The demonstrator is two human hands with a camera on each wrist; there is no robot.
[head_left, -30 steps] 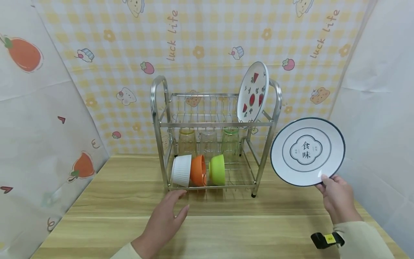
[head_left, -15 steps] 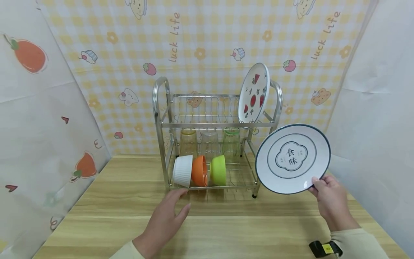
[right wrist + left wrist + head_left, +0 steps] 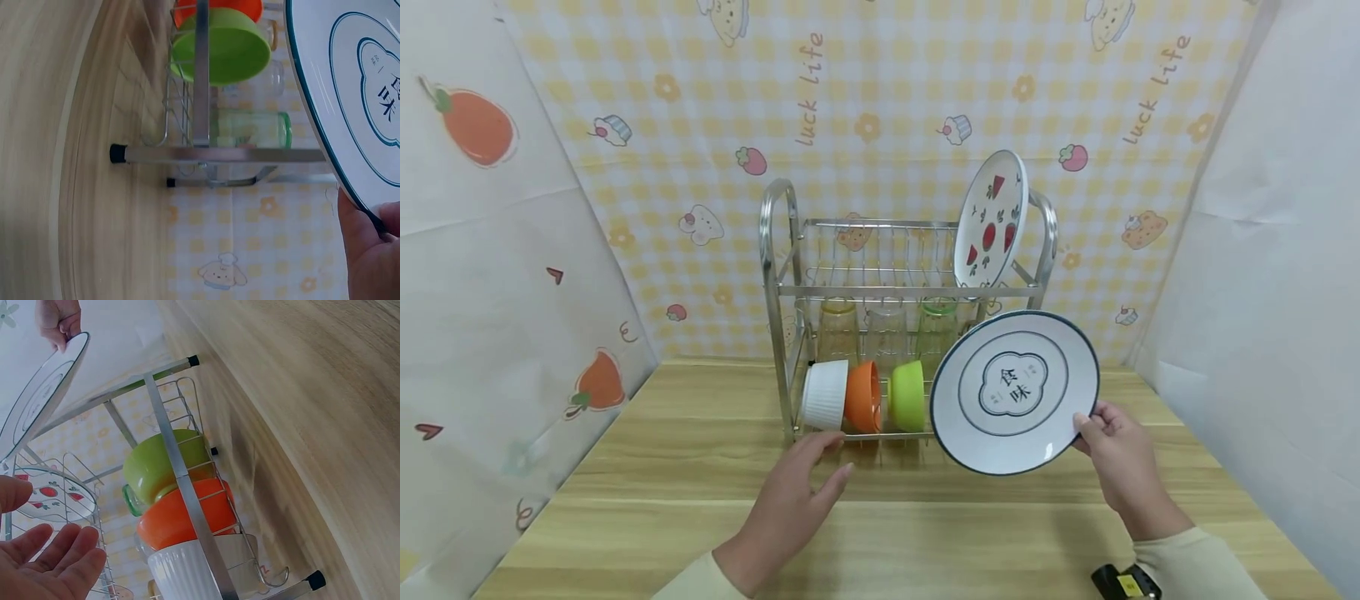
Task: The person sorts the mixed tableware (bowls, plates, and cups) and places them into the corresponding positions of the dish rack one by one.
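My right hand point(image 3: 1116, 458) pinches the lower right rim of a white plate point(image 3: 970, 425) with a dark blue edge and printed characters. The plate is tilted in front of the right side of a metal dish rack point(image 3: 850, 291). Fingers apart, my left hand point(image 3: 786, 508) is held near the rack's front lower bar and holds nothing. In the left wrist view its palm and fingers show beside the rack. A plate with red fruit prints point(image 3: 988, 225) leans in the upper tier at the right end.
On the lower tier a white bowl point(image 3: 824, 396), an orange bowl point(image 3: 862, 397) and a green bowl point(image 3: 907, 396) lie on their sides. Behind them stand a yellow glass point(image 3: 838, 333), a clear glass point(image 3: 886, 337) and a green glass point(image 3: 936, 329). The wooden table point(image 3: 662, 492) extends beneath everything.
My right hand has carried the plate left and slightly down, from beside the rack to in front of its right side. The left hand has hardly moved.
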